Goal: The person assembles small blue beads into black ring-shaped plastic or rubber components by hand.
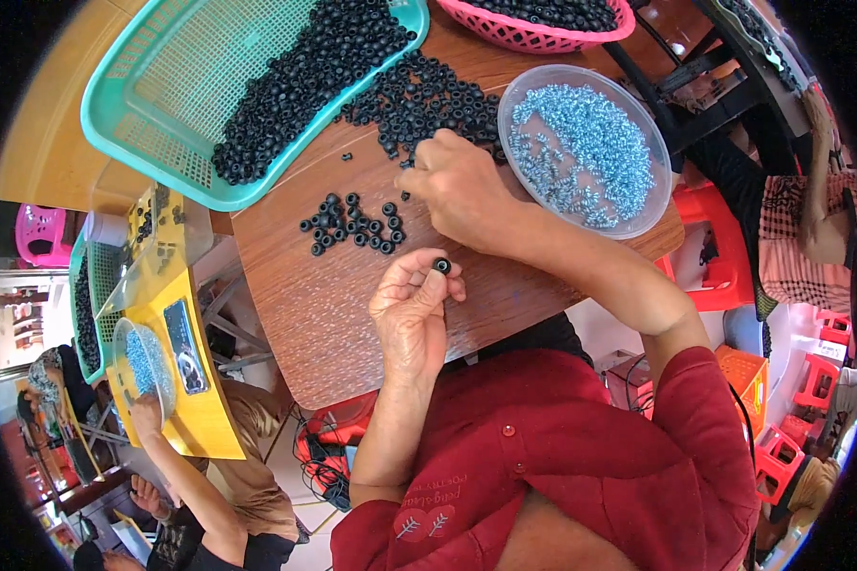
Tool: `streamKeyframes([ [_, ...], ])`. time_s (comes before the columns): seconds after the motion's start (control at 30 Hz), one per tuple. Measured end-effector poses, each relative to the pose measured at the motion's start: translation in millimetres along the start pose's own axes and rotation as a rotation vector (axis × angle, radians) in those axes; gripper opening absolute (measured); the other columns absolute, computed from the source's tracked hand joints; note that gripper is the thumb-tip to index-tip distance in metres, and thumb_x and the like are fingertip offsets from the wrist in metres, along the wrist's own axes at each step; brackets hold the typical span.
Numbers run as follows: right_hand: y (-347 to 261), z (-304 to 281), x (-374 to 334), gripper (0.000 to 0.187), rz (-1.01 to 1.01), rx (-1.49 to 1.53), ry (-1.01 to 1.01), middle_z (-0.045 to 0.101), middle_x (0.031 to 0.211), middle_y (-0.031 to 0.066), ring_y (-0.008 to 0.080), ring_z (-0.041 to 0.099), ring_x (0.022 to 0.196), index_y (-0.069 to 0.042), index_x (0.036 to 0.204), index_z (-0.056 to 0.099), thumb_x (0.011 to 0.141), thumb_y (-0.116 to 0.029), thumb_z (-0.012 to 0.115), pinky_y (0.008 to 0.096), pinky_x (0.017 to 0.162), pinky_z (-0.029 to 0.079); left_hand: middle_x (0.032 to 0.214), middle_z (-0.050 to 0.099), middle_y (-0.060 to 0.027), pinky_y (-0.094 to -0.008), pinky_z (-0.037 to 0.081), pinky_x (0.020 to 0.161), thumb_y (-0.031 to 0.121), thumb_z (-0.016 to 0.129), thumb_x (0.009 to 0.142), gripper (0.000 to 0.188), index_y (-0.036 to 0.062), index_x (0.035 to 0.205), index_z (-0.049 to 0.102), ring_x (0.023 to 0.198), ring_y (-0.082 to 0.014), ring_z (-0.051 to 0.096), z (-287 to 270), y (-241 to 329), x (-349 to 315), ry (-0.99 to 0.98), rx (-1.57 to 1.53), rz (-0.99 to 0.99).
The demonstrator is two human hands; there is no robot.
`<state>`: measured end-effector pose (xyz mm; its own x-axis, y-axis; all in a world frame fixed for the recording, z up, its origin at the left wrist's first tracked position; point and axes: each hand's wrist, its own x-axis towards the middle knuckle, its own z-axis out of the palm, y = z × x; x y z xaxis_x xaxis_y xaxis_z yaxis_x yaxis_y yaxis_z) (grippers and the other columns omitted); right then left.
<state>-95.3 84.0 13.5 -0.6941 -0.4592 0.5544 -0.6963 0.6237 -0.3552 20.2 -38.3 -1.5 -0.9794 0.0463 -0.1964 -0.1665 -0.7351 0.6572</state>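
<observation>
Black, small and ring-shaped, the washer (pixel 442 265) sits pinched in the left hand (pixel 411 314) fingertips.

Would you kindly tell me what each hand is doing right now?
Left hand: closed, pinching a small black ring at its fingertips.
Right hand: fingers curled down at the loose black rings; its grip cannot be told.

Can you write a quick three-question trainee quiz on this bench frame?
1. True or false: the left hand pinches a black ring.
2. The clear bowl holds: A) black rings B) silvery screws C) nothing.
3. Which hand reaches to the loose pile of rings beside the teal basket?

Key: 1 true; 2 B; 3 the right hand.
</observation>
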Motion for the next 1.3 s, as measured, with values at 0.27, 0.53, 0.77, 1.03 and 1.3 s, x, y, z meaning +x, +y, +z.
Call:
streamKeyframes([
  [0.27,2.8,18.2,7.6,0.007,-0.268,-0.299,-0.119,0.052,0.073,0.0086,0.0225,0.05,0.078,-0.006,0.068,0.061,0.068,-0.012,0.058,0.0333,0.065,0.04,0.09,0.064,-0.0129,-0.0301,0.048,0.066,0.003,0.064,0.085,0.02,-0.0033,0.103,0.059,0.072,-0.0179,0.059,-3.8,5.4,-0.1,0.002,-0.028,-0.009],
  [0.53,-1.6,-14.0,-9.0,0.011,-0.072,0.038,-0.111,0.055,0.075,0.0127,0.0298,0.053,0.076,-0.004,0.075,0.054,0.069,-0.007,0.063,0.0403,0.067,0.043,0.089,0.064,-0.0132,-0.0303,0.048,0.066,0.004,0.063,0.086,0.019,-0.002,0.104,0.058,0.07,-0.0175,0.059,0.1,4.5,3.1,0.005,-0.036,-0.036],
  [0.77,-12.2,-75.2,-32.5,0.013,0.23,0.468,-0.192,0.056,0.076,0.008,0.0197,0.058,0.068,-0.001,0.084,0.057,0.074,-0.001,0.066,0.03,0.057,0.046,0.089,0.064,-0.0121,-0.0283,0.048,0.065,0.004,0.062,0.087,0.019,-0.0022,0.104,0.057,0.071,-0.0171,0.061,14.6,0.8,4.1,-0.018,0.015,-0.051],
  [1.03,-17.5,-88.6,-44.9,0.016,0.172,0.534,-0.19,0.059,0.079,0.0073,0.0191,0.057,0.072,-0.001,0.086,0.059,0.074,-0.003,0.069,0.029,0.059,0.045,0.088,0.064,-0.0088,-0.0264,0.048,0.064,0.002,0.062,0.086,0.021,-0.0036,0.106,0.057,0.071,-0.0147,0.061,30.3,-0.9,-3.0,-0.029,0.115,-0.015],
  [1.3,-16.5,-97.0,-50.5,0.014,0.211,0.647,-0.191,0.061,0.08,0.0069,0.0193,0.058,0.075,-0.002,0.091,0.066,0.077,-0.004,0.068,0.03,0.067,0.046,0.09,0.065,-0.01,-0.0262,0.05,0.065,0.002,0.064,0.085,0.023,-0.0035,0.106,0.057,0.074,-0.0144,0.061,36.4,-2.4,-6.3,-0.032,0.153,-0.004],
])
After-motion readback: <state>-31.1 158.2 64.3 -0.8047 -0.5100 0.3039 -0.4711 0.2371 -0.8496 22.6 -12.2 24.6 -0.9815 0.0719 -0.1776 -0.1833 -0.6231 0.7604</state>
